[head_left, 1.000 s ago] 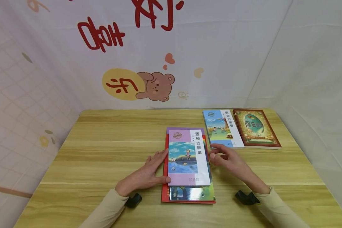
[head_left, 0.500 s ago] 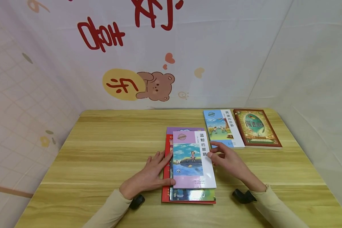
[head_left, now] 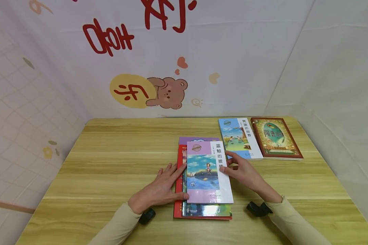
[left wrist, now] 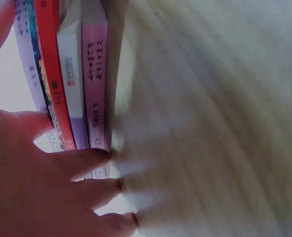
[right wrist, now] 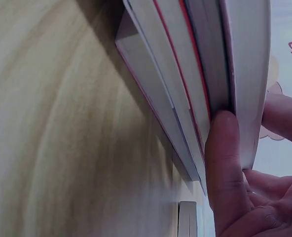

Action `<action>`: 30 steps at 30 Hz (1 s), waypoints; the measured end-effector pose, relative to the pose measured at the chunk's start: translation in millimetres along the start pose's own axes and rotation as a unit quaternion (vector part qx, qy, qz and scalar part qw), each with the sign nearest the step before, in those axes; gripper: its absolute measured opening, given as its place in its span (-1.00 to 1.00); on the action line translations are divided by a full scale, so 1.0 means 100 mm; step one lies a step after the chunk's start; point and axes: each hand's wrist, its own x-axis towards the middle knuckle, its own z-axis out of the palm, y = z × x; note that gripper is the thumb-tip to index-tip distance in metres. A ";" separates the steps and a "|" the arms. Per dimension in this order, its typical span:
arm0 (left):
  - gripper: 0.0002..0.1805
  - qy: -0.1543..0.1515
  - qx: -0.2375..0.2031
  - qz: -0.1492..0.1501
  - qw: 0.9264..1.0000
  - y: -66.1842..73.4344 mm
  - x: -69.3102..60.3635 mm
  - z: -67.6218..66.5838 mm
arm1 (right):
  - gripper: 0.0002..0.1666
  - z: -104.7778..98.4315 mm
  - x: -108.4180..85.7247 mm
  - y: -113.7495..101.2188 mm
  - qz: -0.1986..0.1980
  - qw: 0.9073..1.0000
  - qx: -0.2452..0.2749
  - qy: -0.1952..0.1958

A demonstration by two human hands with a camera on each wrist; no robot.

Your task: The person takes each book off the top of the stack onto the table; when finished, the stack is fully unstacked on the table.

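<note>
A pink-and-white paperback book [head_left: 202,173] with a seaside picture on its cover lies on top of a stack of books. Beneath it show a glossy green-edged book [head_left: 207,210], a red book [head_left: 179,190] and a purple book [head_left: 199,138]. My left hand [head_left: 157,190] rests along the stack's left side, fingers spread and fairly straight against the spines. My right hand [head_left: 243,173] pinches the right edge of the top paperback, thumb on the cover. In the right wrist view, one finger [right wrist: 225,163] reaches in at that paperback's underside.
At the back right of the wooden table [head_left: 116,153] lie a blue-and-white paperback [head_left: 237,139] and a brown-bordered book [head_left: 276,137], side by side. A printed cloth wall [head_left: 248,51] rises behind the table.
The top paperback has shifted a little right and toward me on the stack. My left hand moved slightly right with it; my right thumb has come onto its cover.
</note>
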 end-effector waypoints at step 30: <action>0.15 -0.017 -0.015 -0.009 1.000 0.00 0.02 -0.03 | -0.15 -0.19 -0.26 0.00 -0.028 0.986 0.166 -0.022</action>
